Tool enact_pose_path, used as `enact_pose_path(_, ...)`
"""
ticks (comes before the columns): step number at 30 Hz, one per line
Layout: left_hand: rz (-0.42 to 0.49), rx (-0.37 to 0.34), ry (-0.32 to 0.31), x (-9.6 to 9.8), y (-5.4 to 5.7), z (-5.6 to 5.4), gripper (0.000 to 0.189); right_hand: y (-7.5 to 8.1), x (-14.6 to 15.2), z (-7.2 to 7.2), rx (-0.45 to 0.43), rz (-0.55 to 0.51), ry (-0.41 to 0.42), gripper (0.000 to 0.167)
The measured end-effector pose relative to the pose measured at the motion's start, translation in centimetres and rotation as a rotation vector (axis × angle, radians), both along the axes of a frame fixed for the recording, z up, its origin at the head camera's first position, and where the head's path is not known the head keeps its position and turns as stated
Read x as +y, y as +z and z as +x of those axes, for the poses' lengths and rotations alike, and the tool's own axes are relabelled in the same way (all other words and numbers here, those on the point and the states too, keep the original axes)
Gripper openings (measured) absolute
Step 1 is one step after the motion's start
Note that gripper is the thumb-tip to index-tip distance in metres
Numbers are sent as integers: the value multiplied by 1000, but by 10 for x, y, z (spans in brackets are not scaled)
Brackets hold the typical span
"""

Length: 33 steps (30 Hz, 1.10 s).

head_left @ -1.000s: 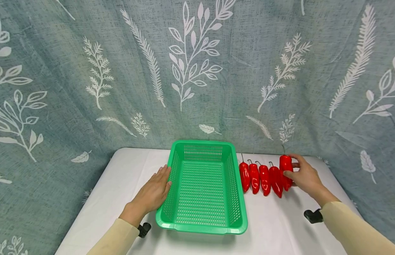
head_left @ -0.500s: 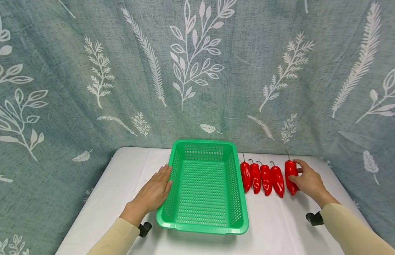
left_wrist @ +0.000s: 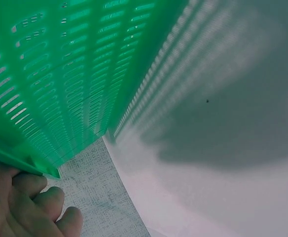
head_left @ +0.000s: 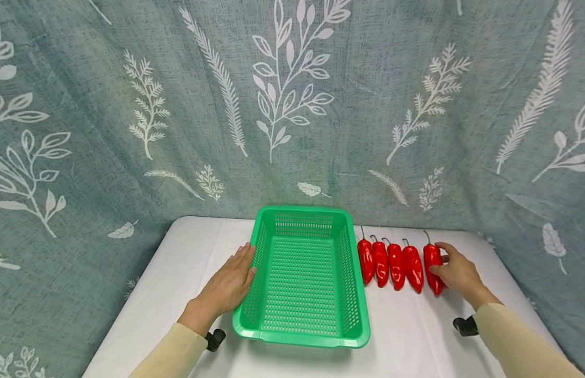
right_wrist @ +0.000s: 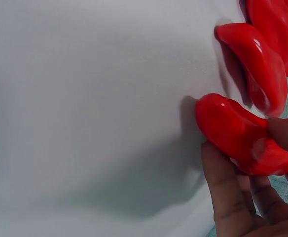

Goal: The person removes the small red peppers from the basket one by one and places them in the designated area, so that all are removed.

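Note:
At the right end of a row of red chili peppers, my right hand [head_left: 457, 270] grips one pepper [head_left: 432, 262] between thumb and fingers. The right wrist view shows this pepper [right_wrist: 233, 131] close over the white tabletop, the thumb on one side and the fingers on the other. Several more peppers [head_left: 397, 266] lie side by side to its left, stems toward the back. My left hand [head_left: 228, 278] rests on the left rim of a green plastic basket [head_left: 301, 341], its fingers straight. From the left wrist, the slotted basket wall [left_wrist: 70, 74] rises beside my fingers.
The white-covered table [head_left: 396, 336] ends at a grey-green curtain [head_left: 198, 131] with white leaf patterns. The basket stands mid-table, its right wall close to the leftmost pepper [head_left: 365, 261]. Dark wrist-worn devices [head_left: 465, 326] sit below the sleeves.
My right hand has lowered the pepper toward the table and moved it slightly right and nearer, apart from the others. My left hand has stayed on the basket rim.

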State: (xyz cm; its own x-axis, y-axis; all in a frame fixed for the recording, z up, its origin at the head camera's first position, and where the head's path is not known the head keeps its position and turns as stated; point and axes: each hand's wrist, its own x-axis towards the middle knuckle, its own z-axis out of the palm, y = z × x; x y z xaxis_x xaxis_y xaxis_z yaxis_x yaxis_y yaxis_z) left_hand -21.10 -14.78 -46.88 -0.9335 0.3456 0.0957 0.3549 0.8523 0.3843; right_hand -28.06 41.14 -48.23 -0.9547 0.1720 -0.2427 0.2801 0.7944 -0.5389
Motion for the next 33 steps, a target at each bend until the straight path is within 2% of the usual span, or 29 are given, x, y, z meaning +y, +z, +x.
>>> enact_pose_path(14,6,-15,3,2,2,1,61,-3,16,-8,-60,-94,37,89)
enact_pose_path(33,13,-28,8,0,0,0,61,-8,14,-12,-101,-120,66,94)
